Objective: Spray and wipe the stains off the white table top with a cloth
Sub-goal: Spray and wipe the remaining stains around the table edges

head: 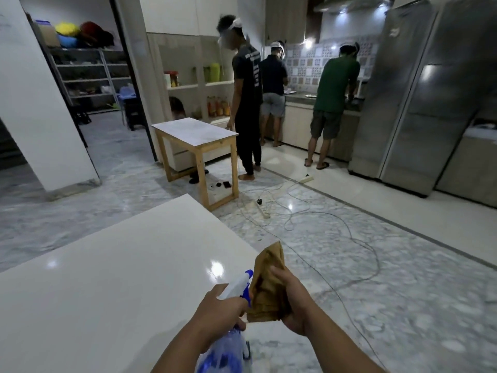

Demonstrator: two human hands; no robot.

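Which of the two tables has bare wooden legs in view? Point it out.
The small table farther off, beside the person in black. The near white table top, by the hands, shows only its glossy surface, no legs.

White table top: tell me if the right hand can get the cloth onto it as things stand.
Probably yes: the right hand grips the cloth just beside the white table top, with nothing between.

The left hand (219, 310) grips a translucent blue plastic spray bottle (228, 345) with a smooth white trigger head. Just beside it, the right hand (291, 305) holds a matt brown cloth (267, 281). The white table top (115, 286) is glossy and smooth.
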